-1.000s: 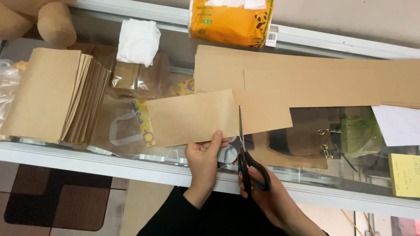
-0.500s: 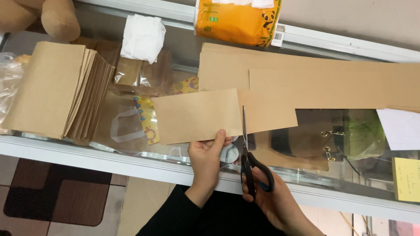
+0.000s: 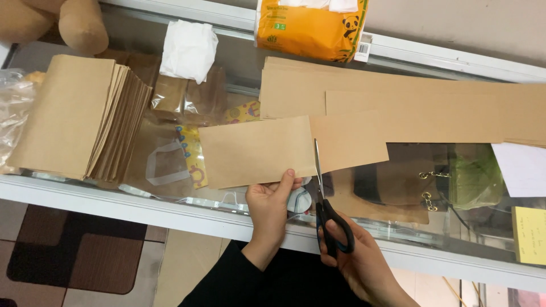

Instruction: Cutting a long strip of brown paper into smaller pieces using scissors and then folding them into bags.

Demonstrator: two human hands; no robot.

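1. The glass counter [image 3: 170,199] carries everything; its pale front rail runs just beyond my wrists, and goods show dimly through the pane.
2. Long brown paper sheets [image 3: 409,108] lie overlapped across the far right, flat so they feed toward me.
3. A stack of cut brown sheets [image 3: 74,119] sits at the left, edges fanned, well apart from the cutting.
4. The brown paper strip [image 3: 256,150] I am cutting lies at the centre, partly over the glass, its right end joined to the longer sheet.
5. An orange soft pack [image 3: 310,28] with a small panda picture and a white barcode label rests at the far edge; a crumpled white tissue [image 3: 187,48] lies left of it.
6. A yellow sticky pad [image 3: 529,233] sits at the right edge.
7. My left hand [image 3: 270,207] pinches the strip's near edge, thumb on top, to hold it taut.
8. My right hand [image 3: 358,256] has its grip closed through the black scissors [image 3: 327,210], blades upright in the cut line.
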